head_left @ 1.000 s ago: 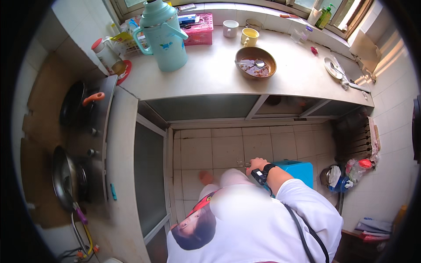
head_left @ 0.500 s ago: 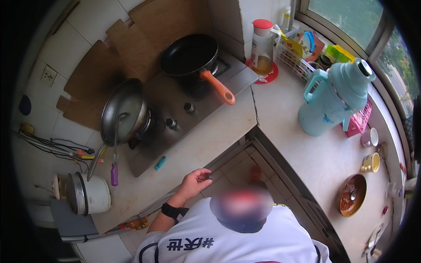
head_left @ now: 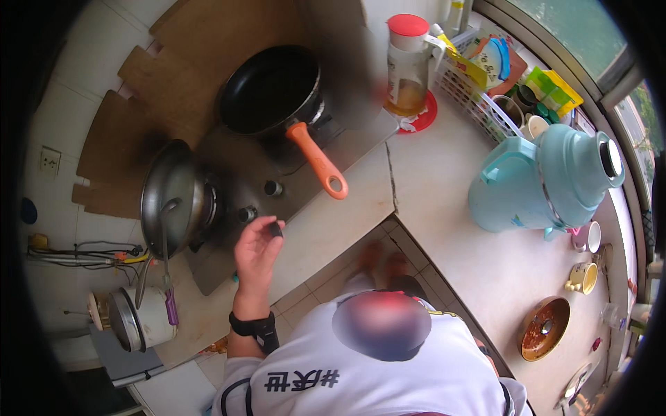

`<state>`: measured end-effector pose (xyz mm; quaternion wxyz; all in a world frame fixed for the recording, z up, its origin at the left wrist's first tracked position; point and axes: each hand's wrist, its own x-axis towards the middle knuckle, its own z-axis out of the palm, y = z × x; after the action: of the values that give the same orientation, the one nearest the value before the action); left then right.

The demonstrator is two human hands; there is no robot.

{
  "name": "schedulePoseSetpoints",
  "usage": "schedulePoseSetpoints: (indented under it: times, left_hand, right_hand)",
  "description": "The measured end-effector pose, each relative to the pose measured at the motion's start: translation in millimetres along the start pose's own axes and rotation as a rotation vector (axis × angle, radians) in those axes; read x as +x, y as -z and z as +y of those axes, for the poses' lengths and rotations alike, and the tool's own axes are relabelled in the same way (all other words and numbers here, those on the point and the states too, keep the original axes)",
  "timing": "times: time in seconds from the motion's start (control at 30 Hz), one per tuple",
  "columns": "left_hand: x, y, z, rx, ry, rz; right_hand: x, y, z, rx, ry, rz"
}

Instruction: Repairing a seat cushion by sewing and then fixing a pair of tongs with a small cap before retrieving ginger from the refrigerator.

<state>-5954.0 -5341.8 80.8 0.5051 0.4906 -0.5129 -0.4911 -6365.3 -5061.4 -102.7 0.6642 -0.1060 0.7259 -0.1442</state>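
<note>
My left hand (head_left: 255,251), with a black band on its wrist, is raised over the counter's front edge by the stove. Between its thumb and fingers it pinches a small black object (head_left: 276,229), whose kind I cannot make out. Just beyond the fingertips are two stove knobs (head_left: 273,188). A black frying pan (head_left: 267,87) with an orange handle rests on the far burner. On the near burner a steel wok (head_left: 170,191) tilts, with a purple-handled ladle (head_left: 165,232) in it. Only a sliver of my right hand (head_left: 485,352) shows beside my shirt; its fingers are hidden.
On the right counter stand a light-blue thermos (head_left: 534,184), a red-lidded jug (head_left: 408,66), a white basket (head_left: 472,93) of packets, a yellow mug (head_left: 584,277) and a brown bowl (head_left: 526,333). A white pot (head_left: 156,315) is at left. The counter has an inner corner.
My left hand has risen and moved left toward the stove knobs, still pinching the black object. My wrist now nearly covers the small teal thing on the counter. The view has shifted.
</note>
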Motion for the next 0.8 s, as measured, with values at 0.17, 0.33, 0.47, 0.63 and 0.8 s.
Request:
schedulePoseSetpoints:
  times: [0.17,0.33,0.47,0.63,0.8]
  left_hand:
    - [58,-9,20,-0.043,-0.179,0.111]
    - [76,-3,11,-0.177,-0.120,0.033]
    - [72,12,4,-0.312,-0.074,-0.006]
    - [96,-17,11,-0.392,-0.017,-0.022]
    - [94,-7,15,-0.307,-0.054,-0.080]
  right_hand:
    - [-59,-18,-34,0.179,-0.050,-0.118]
    - [-114,-33,-78,0.383,-0.012,-0.214]
    - [-75,-16,-77,0.350,0.314,-0.271]
    - [-48,-32,-161,-0.540,0.700,0.525]
    - [-2,-48,-182,-0.804,0.851,0.827]
